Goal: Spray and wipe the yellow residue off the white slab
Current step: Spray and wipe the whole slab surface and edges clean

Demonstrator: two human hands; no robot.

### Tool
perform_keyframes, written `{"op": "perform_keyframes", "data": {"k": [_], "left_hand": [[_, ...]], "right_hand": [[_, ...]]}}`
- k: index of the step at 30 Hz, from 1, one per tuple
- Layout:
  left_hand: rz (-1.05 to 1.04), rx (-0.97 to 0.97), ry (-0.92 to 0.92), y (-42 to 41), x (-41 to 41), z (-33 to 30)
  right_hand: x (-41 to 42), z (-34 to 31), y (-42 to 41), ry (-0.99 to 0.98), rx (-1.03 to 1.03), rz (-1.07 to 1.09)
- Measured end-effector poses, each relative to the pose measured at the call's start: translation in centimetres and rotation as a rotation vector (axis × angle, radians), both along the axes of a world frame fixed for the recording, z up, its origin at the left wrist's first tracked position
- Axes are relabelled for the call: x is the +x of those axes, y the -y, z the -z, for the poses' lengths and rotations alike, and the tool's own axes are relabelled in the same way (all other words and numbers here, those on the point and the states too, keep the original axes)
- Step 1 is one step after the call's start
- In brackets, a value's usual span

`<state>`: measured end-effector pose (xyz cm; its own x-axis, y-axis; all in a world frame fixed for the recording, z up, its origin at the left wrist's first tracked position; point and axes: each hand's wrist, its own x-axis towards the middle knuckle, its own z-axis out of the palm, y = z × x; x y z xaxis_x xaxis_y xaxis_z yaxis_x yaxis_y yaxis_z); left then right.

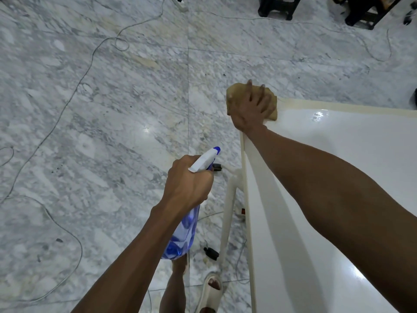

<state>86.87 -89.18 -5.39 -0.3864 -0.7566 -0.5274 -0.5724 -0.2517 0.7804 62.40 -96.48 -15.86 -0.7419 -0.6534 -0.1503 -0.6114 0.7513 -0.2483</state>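
A glossy white slab (338, 166) fills the right side of the head view, with a yellowish band (316, 107) along its far edge. My right hand (250, 109) presses flat on a tan cloth (232, 92) at the slab's far left corner, fingers spread over it. My left hand (187, 184) grips the neck of a blue spray bottle (182, 238) left of the slab, above the floor. Its white and blue nozzle (206, 159) points up and to the right, toward the corner.
Grey marbled floor (101, 109) lies below, crossed by thin cables (74, 93). A cream table leg (228, 213) runs under the slab's left edge. My sandalled foot (211, 290) stands beside it. Dark furniture legs (279, 7) stand at the far top right.
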Motion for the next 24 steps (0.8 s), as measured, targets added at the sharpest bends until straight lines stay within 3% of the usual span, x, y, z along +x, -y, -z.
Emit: {"op": "perform_keyframes", "data": {"k": [4, 10, 24], "left_hand": [[0.004, -0.006, 0.020, 0.0, 0.5, 0.5], [0.024, -0.029, 0.027, -0.7, 1.2, 0.9], [0.060, -0.057, 0.033, -3.0, 2.3, 0.0]], "right_hand": [[0.2, 1.3, -0.1, -0.143, 0.121, 0.037], [0.8, 1.3, -0.2, -0.173, 0.195, -0.010], [3.4, 1.3, -5.1, -0.219, 0.160, -0.104]]}}
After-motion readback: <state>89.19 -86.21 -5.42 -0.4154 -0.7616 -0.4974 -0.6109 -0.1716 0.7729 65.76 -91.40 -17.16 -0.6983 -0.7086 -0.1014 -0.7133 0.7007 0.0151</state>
